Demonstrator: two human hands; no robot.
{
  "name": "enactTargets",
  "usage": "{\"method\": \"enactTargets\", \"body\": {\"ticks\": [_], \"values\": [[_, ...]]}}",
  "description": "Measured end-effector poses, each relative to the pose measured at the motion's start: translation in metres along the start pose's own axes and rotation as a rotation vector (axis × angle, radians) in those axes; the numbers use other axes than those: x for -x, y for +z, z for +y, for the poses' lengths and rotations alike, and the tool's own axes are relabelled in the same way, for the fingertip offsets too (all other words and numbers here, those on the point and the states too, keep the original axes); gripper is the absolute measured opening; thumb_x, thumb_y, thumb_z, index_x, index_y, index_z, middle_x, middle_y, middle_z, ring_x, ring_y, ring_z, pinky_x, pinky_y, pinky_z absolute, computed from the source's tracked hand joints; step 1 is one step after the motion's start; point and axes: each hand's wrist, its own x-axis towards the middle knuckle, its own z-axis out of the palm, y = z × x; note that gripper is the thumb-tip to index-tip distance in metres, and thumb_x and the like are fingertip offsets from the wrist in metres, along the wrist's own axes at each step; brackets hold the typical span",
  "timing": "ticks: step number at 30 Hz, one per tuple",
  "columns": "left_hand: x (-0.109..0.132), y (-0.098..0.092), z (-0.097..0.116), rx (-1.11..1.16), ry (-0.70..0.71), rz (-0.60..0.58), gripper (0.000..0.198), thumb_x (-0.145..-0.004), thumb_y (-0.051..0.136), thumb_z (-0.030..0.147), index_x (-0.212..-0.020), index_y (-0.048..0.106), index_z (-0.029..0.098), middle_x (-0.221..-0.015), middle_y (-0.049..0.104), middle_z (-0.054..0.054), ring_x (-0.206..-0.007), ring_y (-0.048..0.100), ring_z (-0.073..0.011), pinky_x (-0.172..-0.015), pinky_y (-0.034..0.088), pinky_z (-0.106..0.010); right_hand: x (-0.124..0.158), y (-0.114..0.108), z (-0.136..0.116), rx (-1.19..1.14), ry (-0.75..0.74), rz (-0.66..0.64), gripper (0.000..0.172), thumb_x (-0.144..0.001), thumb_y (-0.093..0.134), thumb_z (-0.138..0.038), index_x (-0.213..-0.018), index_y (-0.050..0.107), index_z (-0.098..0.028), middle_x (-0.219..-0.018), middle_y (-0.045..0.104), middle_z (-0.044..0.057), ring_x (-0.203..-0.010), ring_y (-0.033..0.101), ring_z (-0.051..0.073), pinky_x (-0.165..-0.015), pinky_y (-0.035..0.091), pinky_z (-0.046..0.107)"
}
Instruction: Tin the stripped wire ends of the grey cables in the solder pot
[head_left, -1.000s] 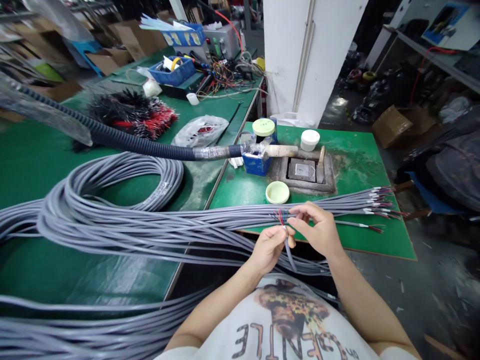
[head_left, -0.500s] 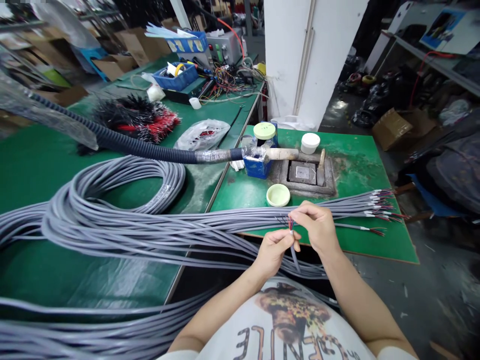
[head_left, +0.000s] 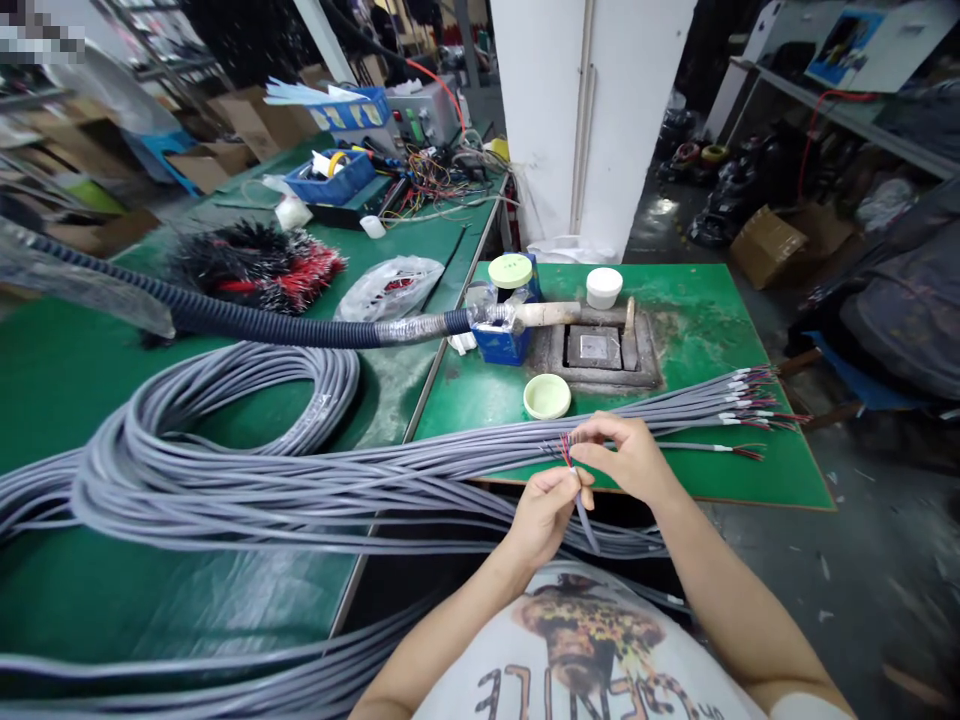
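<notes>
Grey cable is sticking up through the left hand, which is curled nearly shut and pinching it just below the stripped end. Thin coloured wires are fanning out of that end, and the right hand is about half open, with its fingertips reaching in right at those wires, though I can't tell if they're actually gripping one. Just behind the hands, a long bundle of grey cables is lying across a green bench, with its white-marked ends pointing right. Off to the left, big loops of cable are sprawling over a larger green table. Past the bundle, a pale green lid, a blue tin and a white tub are sitting on the bench.
</notes>
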Motion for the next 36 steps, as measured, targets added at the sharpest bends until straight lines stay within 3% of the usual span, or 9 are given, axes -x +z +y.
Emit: {"method": "enactTargets", "body": {"ticks": [5,9,13,17,21,25,27,30,36], "values": [[-0.001,0.001,0.002,0.003,-0.013,0.072,0.03,-0.069,0.077,0.04,-0.078,0.072,0.012,-0.058,0.062,-0.002,-0.056,0.051,-0.009,-0.058,0.037,-0.021,0.004,0.007,0.002,0.094,-0.106,0.141,0.017,-0.082,0.065,-0.027,-0.068,0.071,-0.019,-0.063,0.061,0.0,-0.06,0.055,0.013,-0.059,0.044,0.026],[-0.007,0.0,0.008,0.083,-0.016,0.107,0.03,-0.071,0.077,0.038,-0.084,0.07,0.012,-0.06,0.061,0.0,-0.051,0.05,-0.0063,-0.051,0.037,-0.018,0.011,-0.003,0.012,0.158,-0.231,0.208,0.011,-0.085,0.062,-0.024,-0.085,0.072,-0.022,-0.077,0.068,0.002,-0.074,0.062,0.016,-0.069,0.049,0.03],[-0.018,0.001,0.018,0.168,-0.034,0.135,0.031,-0.07,0.078,0.036,-0.089,0.068,0.013,-0.068,0.065,0.0,-0.055,0.055,-0.0063,-0.052,0.044,-0.016,0.02,-0.012,0.023,0.379,-0.529,0.098,0.035,-0.087,0.054,-0.013,-0.117,0.064,-0.028,-0.103,0.069,0.006,-0.096,0.062,0.021,-0.086,0.05,0.04],[-0.027,0.007,0.027,0.235,-0.01,0.092,0.03,-0.072,0.077,0.034,-0.091,0.068,0.012,-0.07,0.065,0.001,-0.055,0.056,-0.0042,-0.053,0.048,-0.014,0.022,-0.015,0.032,0.557,-0.719,-0.06,0.051,-0.087,0.048,-0.01,-0.133,0.053,-0.032,-0.131,0.059,0.007,-0.118,0.053,0.025,-0.095,0.047,0.047],[-0.032,0.016,0.033,0.262,0.012,0.041,0.025,-0.075,0.074,0.032,-0.087,0.067,0.011,-0.071,0.064,0.001,-0.052,0.055,-0.0034,-0.052,0.048,-0.014,0.015,-0.015,0.038,0.641,-0.787,-0.048,0.05,-0.085,0.055,-0.013,-0.13,0.054,-0.033,-0.139,0.053,0.007,-0.128,0.046,0.028,-0.097,0.047,0.05],[-0.028,0.017,0.042,0.167,0.046,0.005,0.037,-0.074,0.075,0.037,-0.099,0.068,0.01,-0.077,0.07,-0.006,-0.06,0.062,-0.0093,-0.057,0.052,-0.02,0.002,-0.022,0.036,0.591,-0.785,0.031,0.039,-0.086,0.057,-0.02,-0.124,0.057,-0.031,-0.132,0.058,0.006,-0.128,0.047,0.029,-0.098,0.046,0.052],[-0.023,0.01,0.048,0.062,0.139,0.042,0.039,-0.073,0.076,0.035,-0.103,0.069,0.011,-0.083,0.072,-0.009,-0.067,0.065,-0.0125,-0.064,0.053,-0.023,-0.006,-0.027,0.031,0.562,-0.749,0.114,0.036,-0.087,0.057,-0.022,-0.122,0.056,-0.029,-0.129,0.061,0.008,-0.124,0.051,0.029,-0.098,0.046,0.052],[-0.013,-0.009,0.06,-0.165,0.379,0.181,0.028,-0.074,0.075,0.032,-0.094,0.073,0.013,-0.078,0.074,-0.007,-0.071,0.067,-0.0151,-0.071,0.053,-0.026,-0.021,-0.032,0.021,0.543,-0.695,0.225,0.03,-0.088,0.055,-0.022,-0.117,0.057,-0.028,-0.121,0.065,0.008,-0.114,0.057,0.027,-0.095,0.048,0.049],[0.0,-0.052,0.08,-0.658,0.711,0.512,0.016,-0.079,0.068,0.03,-0.089,0.074,0.018,-0.079,0.073,-0.004,-0.077,0.067,-0.0174,-0.079,0.049,-0.029,-0.052,-0.024,0.011,0.604,-0.604,0.263,0.017,-0.089,0.054,-0.025,-0.103,0.064,-0.025,-0.1,0.068,0.007,-0.094,0.06,0.023,-0.087,0.047,0.04]]}}
